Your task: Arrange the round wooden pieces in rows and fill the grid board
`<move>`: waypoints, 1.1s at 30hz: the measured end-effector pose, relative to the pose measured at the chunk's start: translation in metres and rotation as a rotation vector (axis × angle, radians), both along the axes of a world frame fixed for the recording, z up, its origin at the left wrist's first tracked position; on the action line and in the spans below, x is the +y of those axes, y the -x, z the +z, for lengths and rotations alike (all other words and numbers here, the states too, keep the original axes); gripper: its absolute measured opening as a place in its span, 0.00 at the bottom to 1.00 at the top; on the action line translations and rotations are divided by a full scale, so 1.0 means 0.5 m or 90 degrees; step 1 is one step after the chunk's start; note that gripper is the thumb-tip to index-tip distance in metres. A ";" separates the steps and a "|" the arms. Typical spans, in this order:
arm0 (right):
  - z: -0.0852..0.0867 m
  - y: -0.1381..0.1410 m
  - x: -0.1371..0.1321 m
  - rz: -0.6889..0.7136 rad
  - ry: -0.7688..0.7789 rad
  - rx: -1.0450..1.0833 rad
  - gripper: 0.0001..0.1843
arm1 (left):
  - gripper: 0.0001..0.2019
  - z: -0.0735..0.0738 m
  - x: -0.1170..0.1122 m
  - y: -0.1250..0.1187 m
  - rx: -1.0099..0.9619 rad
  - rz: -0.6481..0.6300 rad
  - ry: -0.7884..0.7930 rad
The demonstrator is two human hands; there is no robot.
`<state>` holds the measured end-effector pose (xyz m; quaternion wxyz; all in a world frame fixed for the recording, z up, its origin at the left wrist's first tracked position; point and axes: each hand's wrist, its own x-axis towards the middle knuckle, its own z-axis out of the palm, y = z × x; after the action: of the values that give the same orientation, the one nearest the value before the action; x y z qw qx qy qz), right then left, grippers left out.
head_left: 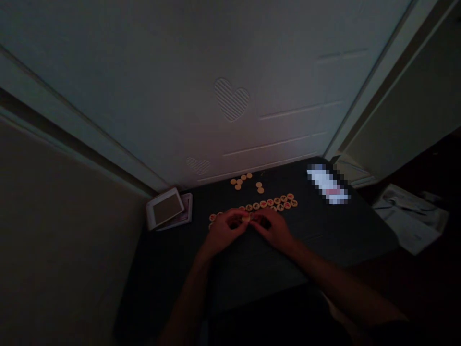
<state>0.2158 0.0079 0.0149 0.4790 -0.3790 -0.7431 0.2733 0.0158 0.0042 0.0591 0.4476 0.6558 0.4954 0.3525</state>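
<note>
Round wooden xiangqi pieces (263, 204) with red and dark characters lie in two rows across the dark table. My left hand (227, 229) is at the near side of these rows, thumb and fingers pinched on a pale xiangqi piece (246, 218). From the right, my right hand (275, 229) meets it, its fingertips closed at the same piece. The two hands nearly touch and cover part of the rows. Behind them, several pieces (238, 187) show plain faces, and two plain pieces (260, 187) lie a little to the right.
At the table's left edge, a white-framed box or lid (165, 210) rests on another flat box (186, 211). A bright, pixelated oblong (328, 184) is at the back right. The dark table (334, 230) stands against a white panel (173, 96) with embossed hearts. Beyond its right edge lies a white box (410, 216).
</note>
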 end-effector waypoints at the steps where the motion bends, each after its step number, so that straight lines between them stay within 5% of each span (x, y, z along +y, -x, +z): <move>1: -0.001 0.000 -0.001 0.008 -0.004 -0.003 0.08 | 0.12 -0.003 -0.002 0.000 -0.014 0.003 0.008; 33: -0.022 -0.006 -0.013 -0.007 -0.039 -0.124 0.04 | 0.10 -0.028 -0.025 -0.041 -0.104 0.086 0.045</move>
<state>0.2188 0.0014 0.0037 0.4174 -0.3932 -0.7920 0.2096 0.0363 -0.0082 0.0451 0.4846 0.5736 0.5124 0.4167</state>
